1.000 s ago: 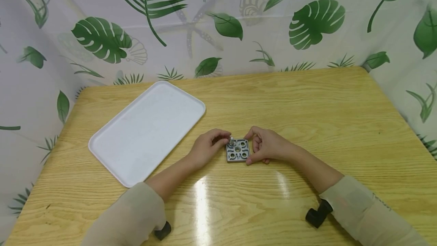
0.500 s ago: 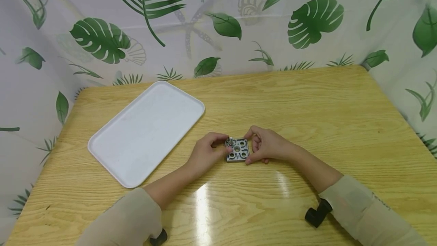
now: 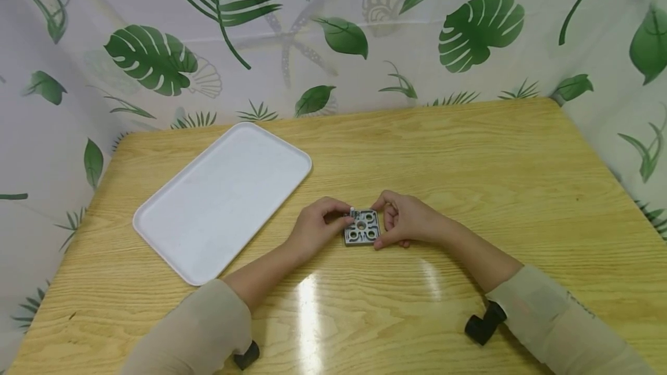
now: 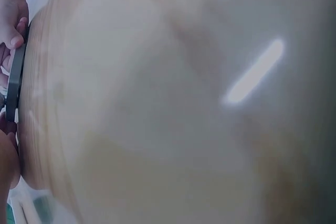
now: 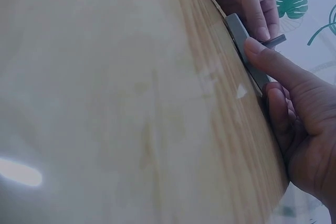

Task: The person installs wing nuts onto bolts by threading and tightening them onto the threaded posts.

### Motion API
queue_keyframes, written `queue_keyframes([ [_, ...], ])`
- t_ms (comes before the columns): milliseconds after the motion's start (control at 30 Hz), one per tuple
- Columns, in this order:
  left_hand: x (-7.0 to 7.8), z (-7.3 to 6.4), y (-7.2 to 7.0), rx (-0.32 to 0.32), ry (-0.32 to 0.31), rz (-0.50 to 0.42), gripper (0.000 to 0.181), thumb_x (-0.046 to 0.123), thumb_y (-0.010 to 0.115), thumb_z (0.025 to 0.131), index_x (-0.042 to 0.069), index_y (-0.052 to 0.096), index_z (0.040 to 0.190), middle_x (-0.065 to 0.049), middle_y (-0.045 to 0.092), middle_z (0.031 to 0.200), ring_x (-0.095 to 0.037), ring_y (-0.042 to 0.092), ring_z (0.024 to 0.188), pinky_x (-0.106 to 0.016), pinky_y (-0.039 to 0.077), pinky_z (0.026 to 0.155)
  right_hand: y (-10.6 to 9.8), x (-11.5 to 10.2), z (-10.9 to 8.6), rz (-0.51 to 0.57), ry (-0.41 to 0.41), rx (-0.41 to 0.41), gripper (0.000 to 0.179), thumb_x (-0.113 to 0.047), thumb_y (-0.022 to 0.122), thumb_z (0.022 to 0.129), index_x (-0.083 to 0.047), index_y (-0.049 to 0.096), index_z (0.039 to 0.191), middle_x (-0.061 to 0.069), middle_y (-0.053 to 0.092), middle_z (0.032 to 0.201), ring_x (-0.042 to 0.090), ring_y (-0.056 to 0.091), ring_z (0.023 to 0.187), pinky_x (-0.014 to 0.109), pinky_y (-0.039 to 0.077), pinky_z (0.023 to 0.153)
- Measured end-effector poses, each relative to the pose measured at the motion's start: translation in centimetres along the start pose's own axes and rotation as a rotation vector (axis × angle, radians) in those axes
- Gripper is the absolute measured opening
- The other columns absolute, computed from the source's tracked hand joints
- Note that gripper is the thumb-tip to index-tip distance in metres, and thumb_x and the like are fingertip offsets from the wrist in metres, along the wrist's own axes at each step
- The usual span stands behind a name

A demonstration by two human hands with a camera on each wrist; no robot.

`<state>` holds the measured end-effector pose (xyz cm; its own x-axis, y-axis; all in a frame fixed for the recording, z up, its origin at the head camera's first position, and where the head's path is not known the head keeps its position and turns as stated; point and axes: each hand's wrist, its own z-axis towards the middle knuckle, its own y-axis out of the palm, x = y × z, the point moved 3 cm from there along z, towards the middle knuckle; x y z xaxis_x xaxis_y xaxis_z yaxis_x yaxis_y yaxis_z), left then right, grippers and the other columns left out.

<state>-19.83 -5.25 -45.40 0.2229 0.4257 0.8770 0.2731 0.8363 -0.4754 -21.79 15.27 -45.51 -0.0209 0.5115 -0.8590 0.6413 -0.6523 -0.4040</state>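
A square grey metal plate [image 3: 363,234] with round holes and curved grooves lies on the table. From the hole at its far left corner a bolt [image 3: 352,211] stands up. My left hand [image 3: 316,227] pinches the bolt low down between thumb and fingers, which cover its base. My right hand [image 3: 411,220] grips the plate's right side, thumb at the near corner and index finger at the far one. In the right wrist view, the bolt's shank [image 5: 275,41] sticks out past the left fingertips, and the right thumb lies against the plate's edge [image 5: 239,30].
A white rectangular tray [image 3: 224,201] lies angled on the left of the wooden table [image 3: 469,161]. Behind the table hangs a leaf-patterned cloth [image 3: 292,57]. Black devices [image 3: 484,324] sit under both sleeves.
The left thumb reached over the plate half a second ago and is now back beside the bolt. The right hand keeps its grip on the plate, which stays in place.
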Motion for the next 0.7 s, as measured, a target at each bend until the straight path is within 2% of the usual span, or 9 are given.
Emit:
queue_keyframes([
  [267, -0.35, 0.44, -0.39, -0.019, 0.039, 0.003, 0.016, 0.013, 0.060, 0.093, 0.009, 0.070, 0.104, -0.002, 0.067, 0.103, -0.014, 0.061, 0.099, -0.027, 0.049, 0.088, -0.13, -0.07, -0.05, -0.004, 0.006, 0.011, 0.069, -0.025, 0.089, 0.064, -0.005, 0.047, 0.116, 0.005, 0.059, 0.067, 0.015, 0.051, 0.045, 0.027, 0.046, 0.041],
  [533, -0.26, 0.61, -0.29, -0.019, -0.015, 0.034, 0.019, 0.018, 0.057, 0.095, 0.011, 0.069, 0.108, -0.001, 0.067, 0.106, -0.015, 0.061, 0.102, -0.029, 0.049, 0.090, -0.09, 0.00, -0.05, -0.002, 0.006, 0.006, 0.069, -0.025, 0.088, 0.064, -0.005, 0.047, 0.116, 0.006, 0.058, 0.067, 0.015, 0.052, 0.046, 0.029, 0.047, 0.042],
  [700, -0.32, 0.15, -0.45, 0.027, -0.051, -0.025, 0.025, 0.018, 0.052, 0.098, 0.004, 0.064, 0.116, -0.008, 0.066, 0.113, -0.020, 0.061, 0.107, -0.031, 0.048, 0.093, 0.02, 0.03, -0.02, 0.003, 0.002, 0.007, 0.070, -0.025, 0.089, 0.064, -0.004, 0.047, 0.116, 0.005, 0.058, 0.067, 0.014, 0.051, 0.046, 0.027, 0.047, 0.041],
])
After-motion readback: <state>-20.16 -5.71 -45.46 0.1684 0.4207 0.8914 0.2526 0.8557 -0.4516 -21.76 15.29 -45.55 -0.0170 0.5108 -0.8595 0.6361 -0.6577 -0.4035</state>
